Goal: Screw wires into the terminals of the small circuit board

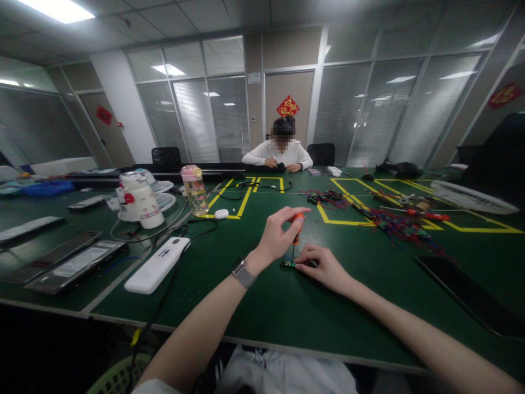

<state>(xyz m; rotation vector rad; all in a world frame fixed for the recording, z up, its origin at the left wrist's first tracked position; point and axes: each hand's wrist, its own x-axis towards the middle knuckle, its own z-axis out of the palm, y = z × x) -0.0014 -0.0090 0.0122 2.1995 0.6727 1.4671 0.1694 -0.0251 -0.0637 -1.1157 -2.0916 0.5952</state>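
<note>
My left hand grips a small screwdriver with an orange handle, held upright with its tip down on a tiny green circuit board on the green table. A grey watch sits on that wrist. My right hand lies flat on the table just right of the board, its fingertips pressing the board's edge.
A white power bank and cable lie to the left, with phones, a white jug and a pink-capped bottle. A pile of coloured wires lies to the right, a dark tablet near the right edge. Another person sits at the far side.
</note>
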